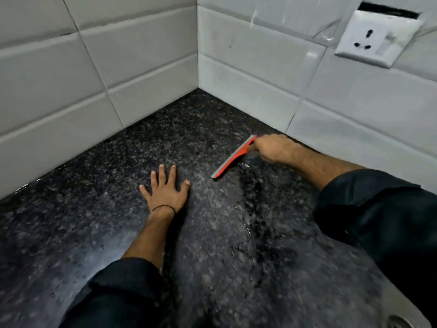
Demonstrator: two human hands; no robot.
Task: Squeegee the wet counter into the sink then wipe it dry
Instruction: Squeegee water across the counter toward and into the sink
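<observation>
A dark speckled granite counter (99,209) fills a tiled corner. My right hand (272,147) grips the handle of a red squeegee (233,158) with a grey rubber blade, which rests on the counter near the right wall. A glossy streak of water (250,209) runs from the blade toward the near right. My left hand (165,188) lies flat on the counter with its fingers spread, to the left of the blade and apart from it. A steel sink edge with a drain (399,321) shows at the bottom right corner.
White tiled walls (71,79) meet at the back corner. A white wall socket with a switch (376,36) sits high on the right wall. Dark sleeves cover both forearms.
</observation>
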